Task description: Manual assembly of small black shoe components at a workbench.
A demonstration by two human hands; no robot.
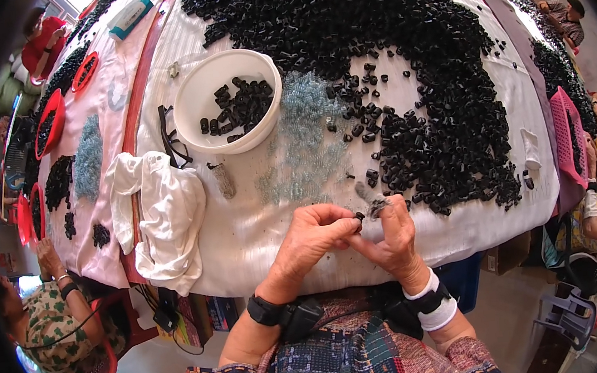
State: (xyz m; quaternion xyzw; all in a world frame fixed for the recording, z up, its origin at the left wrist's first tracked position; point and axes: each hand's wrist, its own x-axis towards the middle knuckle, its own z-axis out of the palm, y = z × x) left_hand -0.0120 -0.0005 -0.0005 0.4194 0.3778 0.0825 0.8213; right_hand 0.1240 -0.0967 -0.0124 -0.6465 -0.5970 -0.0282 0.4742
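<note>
My left hand [311, 239] and my right hand [392, 238] meet low over the near edge of the table. Between the fingertips of the left thumb and forefinger is a small black plastic piece [359, 216]. The right fingers are curled close against it, and something grey and fuzzy, perhaps a finger cover, sits on one of them. Just beyond the hands spreads a patch of small pale-blue clear pieces [308, 135]. Loose black pieces [432, 152] lie heaped to the right. A white bowl [189, 129] at the left holds more black pieces.
Left of the bowl are black-framed glasses [170, 138] and a crumpled white cloth [165, 221]. A small grey tube-like item [223, 181] lies below the bowl. A large black heap [339, 10] covers the far table. A pink basket [568, 135] stands right; other people sit at both sides.
</note>
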